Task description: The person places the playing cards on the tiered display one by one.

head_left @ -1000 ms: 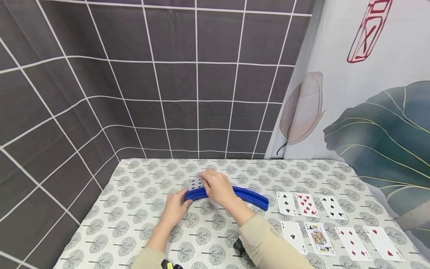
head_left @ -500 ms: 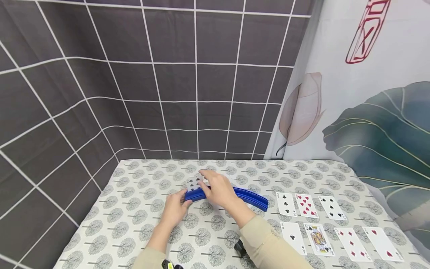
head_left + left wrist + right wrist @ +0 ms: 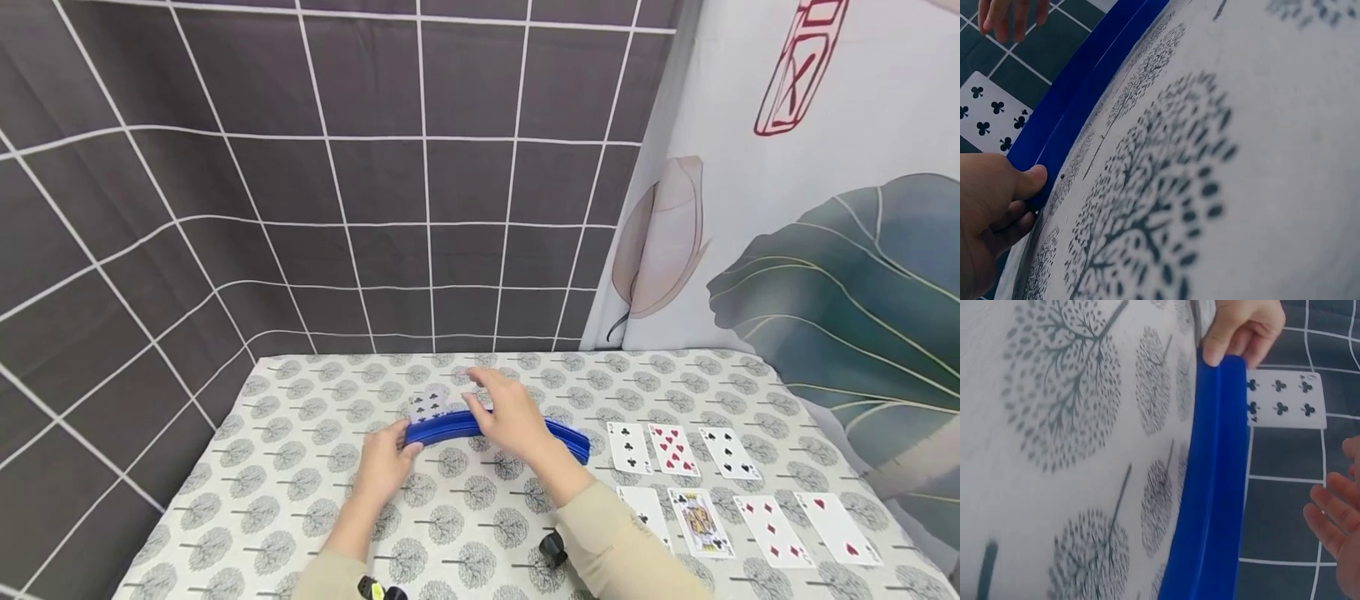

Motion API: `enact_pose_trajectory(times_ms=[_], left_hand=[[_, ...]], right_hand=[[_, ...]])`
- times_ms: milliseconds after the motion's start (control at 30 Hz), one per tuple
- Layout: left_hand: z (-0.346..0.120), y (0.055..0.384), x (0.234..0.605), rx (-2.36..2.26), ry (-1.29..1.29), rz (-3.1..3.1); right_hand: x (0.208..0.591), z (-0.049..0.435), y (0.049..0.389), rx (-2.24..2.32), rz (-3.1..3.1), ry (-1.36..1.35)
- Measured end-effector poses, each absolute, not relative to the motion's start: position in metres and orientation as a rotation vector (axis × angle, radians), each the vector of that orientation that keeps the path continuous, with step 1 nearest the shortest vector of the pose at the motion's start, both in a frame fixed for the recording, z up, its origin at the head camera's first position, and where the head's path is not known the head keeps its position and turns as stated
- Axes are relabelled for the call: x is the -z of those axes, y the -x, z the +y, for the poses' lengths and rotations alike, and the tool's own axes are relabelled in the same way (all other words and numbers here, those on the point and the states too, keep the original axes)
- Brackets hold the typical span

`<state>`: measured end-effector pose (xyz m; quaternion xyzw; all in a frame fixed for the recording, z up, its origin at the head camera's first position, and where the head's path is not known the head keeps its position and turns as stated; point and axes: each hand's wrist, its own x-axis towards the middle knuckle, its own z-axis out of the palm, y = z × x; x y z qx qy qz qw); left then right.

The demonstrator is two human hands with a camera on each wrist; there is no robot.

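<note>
A curved blue card holder (image 3: pixel 442 428) lies across the patterned table. My left hand (image 3: pixel 384 462) pinches its left end, the thumb on the near side. Just beside that hand, a clubs playing card (image 3: pixel 427 403) stands upright in the holder, its lower edge hidden by the holder. In the right wrist view this clubs card (image 3: pixel 1285 399) faces the camera. My right hand (image 3: pixel 513 417) hovers over the middle of the holder, to the right of the card and apart from it. Its fingers are spread and hold nothing, as the right wrist view also shows.
Two rows of face-up cards lie at the right, among them a hearts card (image 3: pixel 674 450), a king (image 3: pixel 701 522) and a diamonds card (image 3: pixel 773 531). A dark tiled-pattern curtain (image 3: pixel 390 183) hangs behind the table.
My right hand has let go of the clubs card and moved off to the right, its fingers opening. The card stays upright in the holder. My left hand keeps its grip.
</note>
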<state>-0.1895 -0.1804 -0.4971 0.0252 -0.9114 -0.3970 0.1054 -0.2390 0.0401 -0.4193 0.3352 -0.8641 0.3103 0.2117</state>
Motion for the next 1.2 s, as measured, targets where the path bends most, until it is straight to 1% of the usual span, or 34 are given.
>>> enact_pose_trajectory(times_ms=[467,867,1200], left_hand=[[-0.185,0.188,0.493,1.174,-0.033,-2.669],[-0.182,0.188,0.492,1.180,-0.027,-2.669],[-0.182,0.188,0.495,1.195,-0.064,-2.682]], right_hand=[[0.415,0.090,0.239,-0.984,-2.419,-0.809],[0.420,0.141,0.237,-1.006,-2.450,-0.723],[0.432,0.160,0.237,-0.988,-2.447,-0.710]])
